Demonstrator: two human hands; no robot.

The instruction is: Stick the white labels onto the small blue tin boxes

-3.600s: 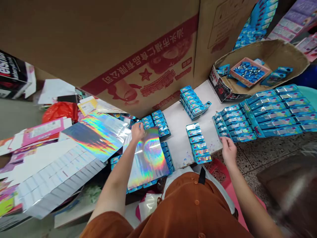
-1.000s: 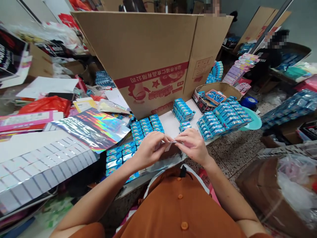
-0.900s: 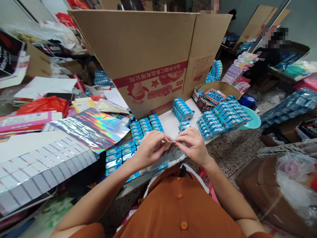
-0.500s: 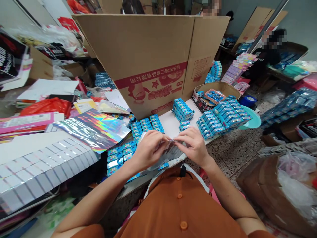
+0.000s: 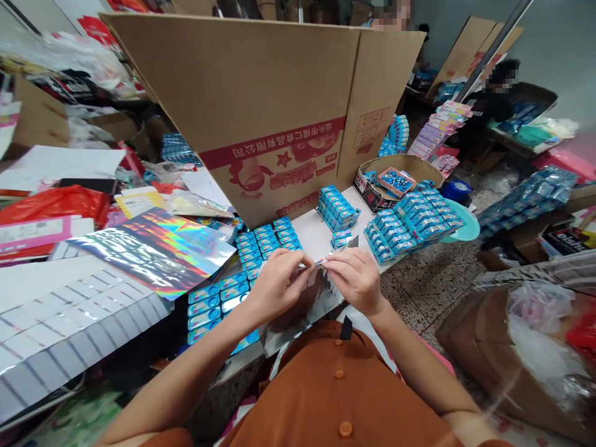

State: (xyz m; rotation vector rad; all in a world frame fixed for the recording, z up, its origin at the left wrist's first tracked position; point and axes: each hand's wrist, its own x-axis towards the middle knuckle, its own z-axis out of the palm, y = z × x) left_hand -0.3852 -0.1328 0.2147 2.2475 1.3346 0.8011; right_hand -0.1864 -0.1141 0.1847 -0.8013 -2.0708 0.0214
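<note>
The holographic foil sheet (image 5: 298, 313) has shifted, its far corner now rising near a small stack of blue boxes (image 5: 341, 238). Just below the upright brown cardboard carton (image 5: 261, 105), the left hand (image 5: 277, 287) and right hand (image 5: 354, 282) grasp a thin shiny strip of it between tightly pinched fingertips (image 5: 333, 261).

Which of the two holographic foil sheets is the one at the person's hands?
The sheet under the left hand and right hand, over the edge of the white table; the other sheet lies apart, further left.

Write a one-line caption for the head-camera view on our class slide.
Left hand and right hand pinch holographic foil over blue packets on a white table.
</note>
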